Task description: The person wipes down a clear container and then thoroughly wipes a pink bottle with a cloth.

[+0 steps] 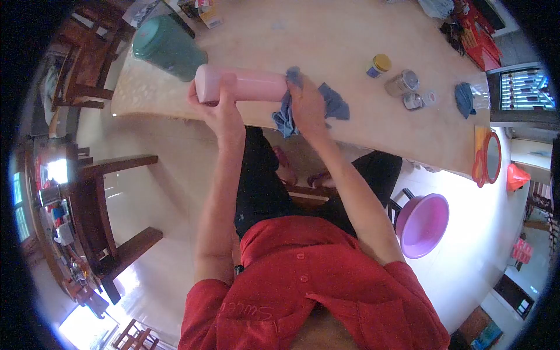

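Observation:
A pink cylindrical bottle lies sideways above the near edge of the table. My left hand is wrapped round its left end, thumb on top. At the other end, my right hand grips a blue-grey cloth pressed against the bottle. Part of the cloth spreads out to the right of my fingers. A large green container lies close behind my left hand, tilted on the table.
On the table are a yellow-lidded jar, a clear jar, a small jar, a dark blue cloth and an orange-framed mirror. A purple basin stands below at the right; wooden chairs are at the left.

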A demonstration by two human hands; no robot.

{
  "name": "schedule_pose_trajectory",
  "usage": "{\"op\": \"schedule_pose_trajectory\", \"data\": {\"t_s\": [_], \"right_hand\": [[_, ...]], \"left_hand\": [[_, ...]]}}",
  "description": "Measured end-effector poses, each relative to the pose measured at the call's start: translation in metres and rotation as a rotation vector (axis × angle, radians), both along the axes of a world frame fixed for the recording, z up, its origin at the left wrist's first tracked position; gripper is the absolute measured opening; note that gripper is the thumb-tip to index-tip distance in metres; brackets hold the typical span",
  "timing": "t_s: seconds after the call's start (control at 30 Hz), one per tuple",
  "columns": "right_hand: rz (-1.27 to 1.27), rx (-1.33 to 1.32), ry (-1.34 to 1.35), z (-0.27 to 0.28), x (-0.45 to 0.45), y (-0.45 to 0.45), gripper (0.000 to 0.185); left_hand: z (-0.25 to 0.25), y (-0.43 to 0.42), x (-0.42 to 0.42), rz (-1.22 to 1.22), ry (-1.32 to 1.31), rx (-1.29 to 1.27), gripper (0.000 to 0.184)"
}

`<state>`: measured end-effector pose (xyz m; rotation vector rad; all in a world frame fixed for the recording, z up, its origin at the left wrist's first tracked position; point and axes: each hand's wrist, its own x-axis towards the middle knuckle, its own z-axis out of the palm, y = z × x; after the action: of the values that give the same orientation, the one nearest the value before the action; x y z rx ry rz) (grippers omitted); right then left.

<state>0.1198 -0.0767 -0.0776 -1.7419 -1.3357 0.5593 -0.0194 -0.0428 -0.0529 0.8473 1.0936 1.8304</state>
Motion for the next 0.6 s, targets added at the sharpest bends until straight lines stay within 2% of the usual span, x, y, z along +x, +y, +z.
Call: {"op": "schedule_pose_trajectory", "data": {"t_s": [0.07,0.13,0.17,0.23,0.27,0.33,0.37,0.4,0.47,0.5,0.57,0.6], "right_hand": [[0.048,-0.1,0.01,0.008,0.002,-0.005,0.039],[0.0,0.06,-0.292,0.013,-0.001,-0.011,0.036],[0.002,0.059,-0.293,0.013,-0.005,-0.009,0.036],[0.07,0.599,-0.178,0.012,-0.018,-0.003,0.035],[0.065,0.599,-0.177,0.013,-0.022,0.003,0.035],[0.162,0.434,0.456,0.016,-0.025,0.018,0.035],[0.191,0.424,0.348,0.017,-0.02,0.023,0.033],[0.193,0.422,0.352,0.017,-0.016,0.026,0.033],[0.211,0.126,0.286,0.017,-0.007,0.032,0.032],[0.215,0.127,0.285,0.003,0.001,0.035,0.032],[0.231,0.269,-0.284,-0.038,0.013,0.035,0.033],[0.232,0.27,-0.284,-0.044,0.015,0.032,0.033]], "left_hand": [[-0.002,0.002,0.002,-0.001,0.054,0.032,0.066],[0.0,0.002,0.005,-0.001,0.109,0.066,0.068],[0.011,-0.003,0.012,-0.015,0.172,0.065,0.067],[0.024,-0.011,0.021,-0.033,0.236,0.06,0.066],[0.028,-0.013,0.024,-0.075,0.189,0.064,0.067],[0.029,-0.014,0.026,-0.119,0.147,0.07,0.068],[0.027,-0.014,0.025,-0.111,0.191,0.084,0.069],[0.025,-0.015,0.024,-0.1,0.236,0.095,0.07],[0.02,-0.013,0.023,-0.075,0.225,0.108,0.067],[0.017,-0.011,0.024,-0.051,0.21,0.125,0.064],[0.008,-0.003,0.016,-0.034,0.163,0.113,0.064],[0.008,-0.001,0.014,-0.022,0.116,0.1,0.065]]}}
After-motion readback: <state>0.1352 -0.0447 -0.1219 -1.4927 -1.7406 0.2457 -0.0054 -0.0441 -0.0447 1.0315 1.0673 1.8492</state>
